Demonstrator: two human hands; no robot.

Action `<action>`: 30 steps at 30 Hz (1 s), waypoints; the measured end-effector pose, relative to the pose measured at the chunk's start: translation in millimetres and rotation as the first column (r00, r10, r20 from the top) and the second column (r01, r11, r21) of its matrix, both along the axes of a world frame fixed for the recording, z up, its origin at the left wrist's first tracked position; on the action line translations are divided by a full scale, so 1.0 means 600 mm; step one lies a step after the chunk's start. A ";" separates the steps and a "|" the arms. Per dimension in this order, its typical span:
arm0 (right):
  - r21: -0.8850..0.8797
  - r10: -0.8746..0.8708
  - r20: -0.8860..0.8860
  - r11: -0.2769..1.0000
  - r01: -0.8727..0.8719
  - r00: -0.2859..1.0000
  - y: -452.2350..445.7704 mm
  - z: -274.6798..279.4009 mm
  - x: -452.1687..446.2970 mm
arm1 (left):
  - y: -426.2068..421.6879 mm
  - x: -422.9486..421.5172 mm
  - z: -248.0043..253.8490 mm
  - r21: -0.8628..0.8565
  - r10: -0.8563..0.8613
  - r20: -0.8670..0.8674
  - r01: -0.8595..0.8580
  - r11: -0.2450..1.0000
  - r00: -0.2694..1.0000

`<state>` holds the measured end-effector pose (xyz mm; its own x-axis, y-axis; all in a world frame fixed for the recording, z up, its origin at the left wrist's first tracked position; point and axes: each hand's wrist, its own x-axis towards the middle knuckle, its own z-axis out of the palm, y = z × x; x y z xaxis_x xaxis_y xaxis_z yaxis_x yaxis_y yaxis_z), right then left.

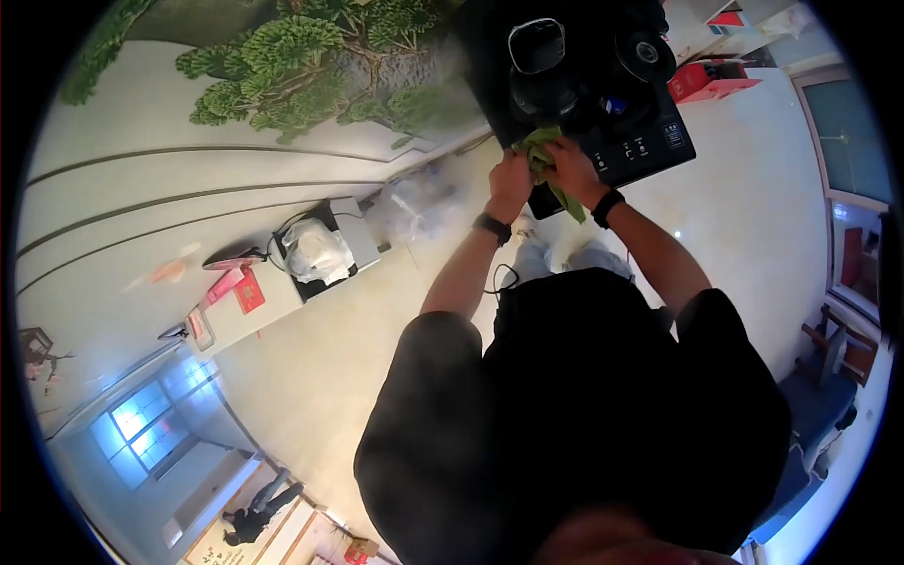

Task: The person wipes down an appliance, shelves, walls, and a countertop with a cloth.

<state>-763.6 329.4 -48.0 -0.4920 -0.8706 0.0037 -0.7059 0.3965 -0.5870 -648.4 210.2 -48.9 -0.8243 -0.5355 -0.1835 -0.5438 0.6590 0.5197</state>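
Observation:
A green cloth [568, 201] is bunched between my two hands at the near edge of a black table [673, 155] with a control panel. My left hand [511, 181] is closed on the cloth's left side. On the other side my right hand [573, 173] grips it too, with a loose end hanging below. Just beyond the hands stands a dark vessel with a pale rim [537, 47]. To its right is a round black object [646, 53], whose kind I cannot make out.
A red box [706, 83] is right of the black table. Along the left wall stands a white cabinet [247, 320] with a plastic bag [317, 251] beyond it. Blue seating [800, 405] is at the lower right. Farther off, a person [259, 516] in dark clothes is at lower left.

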 end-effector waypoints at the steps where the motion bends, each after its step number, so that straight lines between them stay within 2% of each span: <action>1: 0.018 -0.028 -0.003 0.999 0.028 1.000 0.007 0.005 0.010 | 0.001 0.000 0.002 0.016 -0.012 0.003 0.012 1.000 1.000; 6: 0.078 -0.103 -0.046 0.991 0.106 0.994 0.050 -0.006 0.044 | 0.029 0.014 -0.009 0.098 -0.060 -0.071 0.067 0.993 0.996; 7: 0.095 -0.110 -0.039 0.989 0.113 0.993 0.062 -0.006 0.050 | 0.040 0.014 -0.008 0.112 -0.046 -0.035 0.049 0.992 0.998; 10: 0.096 -0.128 -0.030 0.987 0.130 0.991 0.106 -0.004 0.059 | 0.074 0.028 -0.001 0.152 -0.124 -0.026 0.127 0.980 0.992; 11: 0.083 -0.155 -0.016 0.984 0.156 0.988 0.122 -0.003 0.066 | 0.087 0.034 0.001 0.164 -0.144 -0.099 0.159 0.974 0.985; 12: 0.070 -0.186 0.003 0.980 0.186 0.983 0.141 -0.002 0.079 | 0.100 0.041 0.002 0.187 -0.180 -0.090 0.194 0.963 0.980; 14: 0.001 -0.265 0.141 0.964 0.267 0.954 0.181 -0.002 0.098 | 0.123 0.048 0.011 0.221 -0.256 -0.077 0.267 0.938 0.964; 16: 0.082 -0.344 0.265 0.939 0.334 0.901 0.222 0.008 0.127 | 0.159 0.057 0.003 0.161 -0.338 -0.052 0.342 0.926 0.940; 17: 0.064 -0.371 0.291 0.927 0.369 0.882 0.243 0.010 0.143 | 0.174 0.067 -0.026 0.132 -0.442 -0.076 0.449 0.884 0.894; 18: 0.051 -0.395 0.321 0.915 0.401 0.861 0.266 0.006 0.164 | 0.193 0.082 -0.052 0.194 -0.462 -0.150 0.484 0.853 0.874; 20: 0.051 -0.453 0.493 0.867 0.495 0.743 0.306 -0.021 0.197 | 0.220 0.116 -0.060 0.204 -0.504 -0.282 0.564 0.800 0.816; 22: -0.002 -0.448 0.542 0.846 0.534 0.711 0.335 -0.033 0.230 | 0.239 0.163 0.004 0.251 -0.541 -0.173 0.568 0.784 0.823; 24: -0.089 -0.438 0.576 0.806 0.586 0.690 0.338 -0.026 0.268 | 0.253 0.214 0.051 0.203 -0.526 -0.156 0.549 0.811 0.836; 27: -0.137 -0.351 0.651 0.818 0.559 0.673 0.327 0.001 0.325 | 0.256 0.298 0.100 0.139 -0.525 -0.158 0.545 0.827 0.836; 30: -0.125 -0.257 0.812 0.800 0.586 0.524 0.297 0.037 0.385 | 0.243 0.378 0.136 0.117 -0.500 -0.212 0.530 0.840 0.840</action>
<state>-532.4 507.5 -25.8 -0.7703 -0.5686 -0.2887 0.2254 0.1806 -0.9574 -421.6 356.0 33.0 -0.9978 0.0010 -0.0660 -0.0454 0.7161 0.6965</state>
